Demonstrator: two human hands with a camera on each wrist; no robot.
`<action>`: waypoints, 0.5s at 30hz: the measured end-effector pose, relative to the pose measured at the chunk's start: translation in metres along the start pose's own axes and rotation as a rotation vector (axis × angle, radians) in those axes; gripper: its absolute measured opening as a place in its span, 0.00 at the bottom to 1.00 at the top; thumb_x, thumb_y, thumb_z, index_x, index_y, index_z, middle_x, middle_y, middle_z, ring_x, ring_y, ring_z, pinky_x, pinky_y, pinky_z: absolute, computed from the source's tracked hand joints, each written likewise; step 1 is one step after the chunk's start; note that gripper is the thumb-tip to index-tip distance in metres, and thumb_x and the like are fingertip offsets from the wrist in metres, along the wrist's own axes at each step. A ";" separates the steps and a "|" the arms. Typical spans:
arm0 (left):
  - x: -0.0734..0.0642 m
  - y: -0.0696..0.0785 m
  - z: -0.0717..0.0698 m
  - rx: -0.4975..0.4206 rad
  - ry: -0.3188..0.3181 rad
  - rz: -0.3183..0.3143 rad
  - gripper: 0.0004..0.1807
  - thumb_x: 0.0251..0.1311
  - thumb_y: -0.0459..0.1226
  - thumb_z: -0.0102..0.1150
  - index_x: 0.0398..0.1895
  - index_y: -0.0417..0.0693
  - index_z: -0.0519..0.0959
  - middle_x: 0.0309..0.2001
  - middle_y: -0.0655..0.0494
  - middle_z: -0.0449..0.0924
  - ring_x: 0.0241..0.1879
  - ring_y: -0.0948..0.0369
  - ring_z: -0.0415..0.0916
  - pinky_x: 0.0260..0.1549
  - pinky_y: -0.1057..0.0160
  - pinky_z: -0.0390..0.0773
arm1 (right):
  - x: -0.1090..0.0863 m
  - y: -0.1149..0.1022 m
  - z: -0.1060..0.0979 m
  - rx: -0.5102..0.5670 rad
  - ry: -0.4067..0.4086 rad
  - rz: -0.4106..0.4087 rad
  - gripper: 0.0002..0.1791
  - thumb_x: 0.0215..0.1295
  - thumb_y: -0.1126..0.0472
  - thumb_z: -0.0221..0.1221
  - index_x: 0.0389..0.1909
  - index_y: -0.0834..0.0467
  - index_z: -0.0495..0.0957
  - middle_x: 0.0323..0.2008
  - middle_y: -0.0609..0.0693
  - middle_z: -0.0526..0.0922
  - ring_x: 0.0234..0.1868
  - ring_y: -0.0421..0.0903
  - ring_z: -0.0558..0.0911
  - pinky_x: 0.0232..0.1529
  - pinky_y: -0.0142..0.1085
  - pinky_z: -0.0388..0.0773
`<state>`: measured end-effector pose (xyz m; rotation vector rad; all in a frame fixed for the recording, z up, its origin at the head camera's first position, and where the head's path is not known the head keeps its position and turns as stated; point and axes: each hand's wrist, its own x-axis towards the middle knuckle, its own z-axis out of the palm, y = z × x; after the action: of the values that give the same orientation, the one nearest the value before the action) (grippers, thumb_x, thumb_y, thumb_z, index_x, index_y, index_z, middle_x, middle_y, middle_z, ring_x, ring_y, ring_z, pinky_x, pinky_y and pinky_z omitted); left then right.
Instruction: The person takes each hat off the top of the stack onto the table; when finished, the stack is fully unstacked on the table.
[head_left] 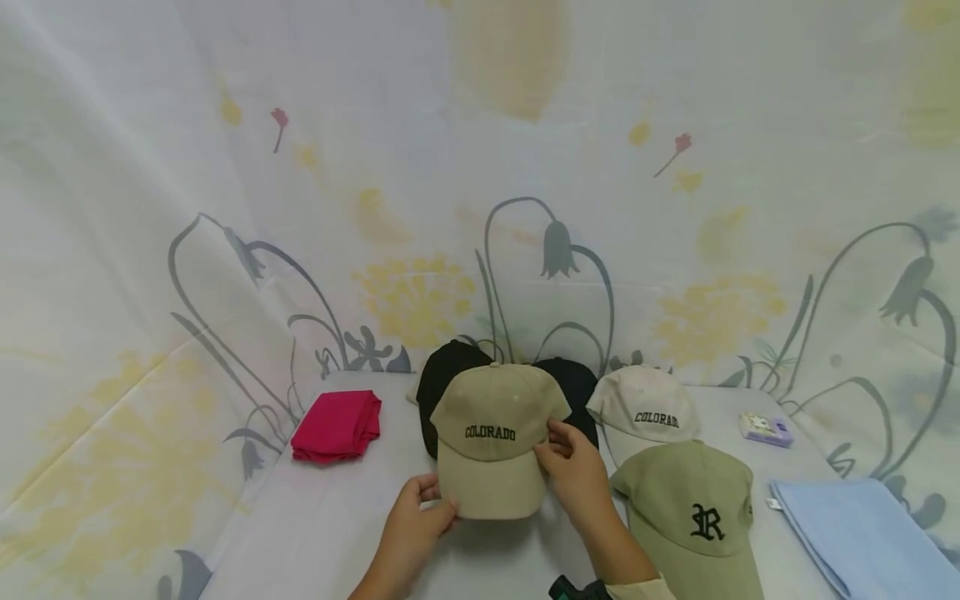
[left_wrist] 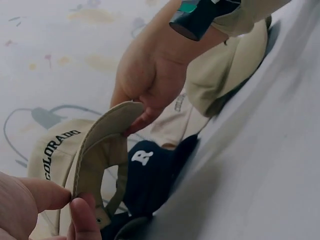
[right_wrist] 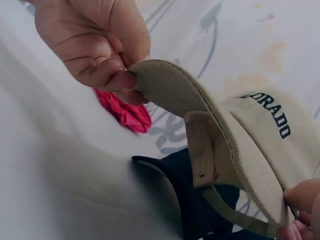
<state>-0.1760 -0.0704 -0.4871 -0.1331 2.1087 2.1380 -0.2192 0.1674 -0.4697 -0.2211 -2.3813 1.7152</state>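
Observation:
A khaki baseball cap (head_left: 491,417) with COLORADO in dark letters is held up, its front toward the head camera. My left hand (head_left: 416,518) pinches the brim's lower left corner between thumb and fingers. On the other side, my right hand (head_left: 577,471) pinches the brim's edge close to the crown. From below, the right wrist view shows the brim's underside (right_wrist: 170,92) and the back strap (right_wrist: 235,212). Behind the khaki cap are a black cap (head_left: 450,367) and a dark navy cap (left_wrist: 150,172) with a white R, both partly hidden.
To the right lie an off-white COLORADO cap (head_left: 645,408) and, nearer, an olive cap (head_left: 693,500) with a black R. A folded red cloth (head_left: 336,425) lies left; a folded light-blue cloth (head_left: 862,533) and a small purple packet (head_left: 765,428) lie far right. A flower-printed curtain (head_left: 480,167) hangs behind.

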 end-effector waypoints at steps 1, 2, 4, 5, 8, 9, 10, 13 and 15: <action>-0.001 -0.001 0.001 -0.003 -0.009 -0.004 0.35 0.65 0.30 0.65 0.70 0.26 0.61 0.56 0.36 0.71 0.38 0.60 0.81 0.42 0.61 0.86 | -0.002 0.000 -0.002 0.006 0.004 0.001 0.27 0.69 0.62 0.67 0.67 0.62 0.76 0.58 0.58 0.81 0.54 0.50 0.81 0.44 0.24 0.79; -0.002 -0.001 0.002 -0.007 -0.018 -0.008 0.35 0.65 0.30 0.65 0.70 0.26 0.61 0.56 0.36 0.71 0.38 0.60 0.81 0.42 0.61 0.86 | -0.004 0.000 -0.004 0.014 0.008 0.002 0.26 0.69 0.63 0.67 0.67 0.63 0.76 0.57 0.59 0.81 0.53 0.50 0.81 0.44 0.24 0.79; -0.003 -0.002 0.005 -0.003 -0.031 -0.016 0.35 0.64 0.30 0.65 0.70 0.26 0.61 0.56 0.36 0.72 0.38 0.60 0.82 0.43 0.60 0.86 | -0.007 0.001 -0.007 0.019 0.018 0.001 0.26 0.69 0.64 0.67 0.66 0.64 0.77 0.57 0.59 0.82 0.52 0.49 0.81 0.43 0.24 0.79; -0.004 -0.003 0.006 -0.001 -0.036 -0.019 0.35 0.64 0.30 0.65 0.70 0.25 0.61 0.56 0.36 0.72 0.38 0.60 0.82 0.43 0.60 0.86 | -0.008 0.003 -0.009 0.020 0.024 -0.002 0.26 0.69 0.64 0.67 0.66 0.64 0.77 0.56 0.60 0.82 0.52 0.49 0.81 0.43 0.24 0.80; -0.005 -0.004 0.011 0.018 -0.050 -0.029 0.35 0.63 0.30 0.66 0.69 0.26 0.62 0.55 0.36 0.73 0.38 0.61 0.82 0.42 0.60 0.86 | -0.012 0.008 -0.017 0.017 0.030 0.013 0.26 0.68 0.65 0.67 0.65 0.64 0.77 0.56 0.59 0.82 0.50 0.46 0.81 0.43 0.24 0.79; -0.005 -0.005 0.013 0.025 -0.053 -0.033 0.34 0.63 0.30 0.65 0.69 0.26 0.63 0.55 0.37 0.73 0.38 0.61 0.82 0.42 0.59 0.87 | -0.013 0.010 -0.019 0.015 0.030 0.015 0.26 0.68 0.65 0.67 0.66 0.65 0.76 0.56 0.60 0.82 0.50 0.46 0.81 0.43 0.24 0.79; -0.005 -0.006 0.015 0.031 -0.055 -0.037 0.34 0.63 0.30 0.65 0.69 0.26 0.63 0.55 0.37 0.73 0.38 0.61 0.82 0.41 0.59 0.87 | -0.015 0.012 -0.022 0.014 0.027 0.017 0.26 0.68 0.65 0.67 0.66 0.66 0.76 0.56 0.60 0.82 0.49 0.46 0.81 0.43 0.24 0.79; -0.006 -0.010 0.020 0.043 -0.068 -0.056 0.33 0.63 0.30 0.65 0.68 0.27 0.63 0.54 0.38 0.73 0.38 0.61 0.81 0.41 0.59 0.86 | -0.020 0.017 -0.029 0.005 0.023 0.025 0.27 0.69 0.64 0.66 0.66 0.68 0.74 0.57 0.61 0.81 0.50 0.46 0.80 0.44 0.24 0.78; -0.007 -0.012 0.023 0.052 -0.077 -0.065 0.32 0.64 0.30 0.65 0.68 0.28 0.64 0.54 0.39 0.72 0.38 0.60 0.81 0.40 0.59 0.86 | -0.023 0.018 -0.033 -0.005 0.025 0.025 0.27 0.70 0.64 0.66 0.66 0.69 0.74 0.57 0.62 0.80 0.51 0.47 0.80 0.44 0.24 0.78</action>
<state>-0.1663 -0.0476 -0.4973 -0.1103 2.0857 2.0170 -0.1883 0.1982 -0.4786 -0.2723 -2.3748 1.7073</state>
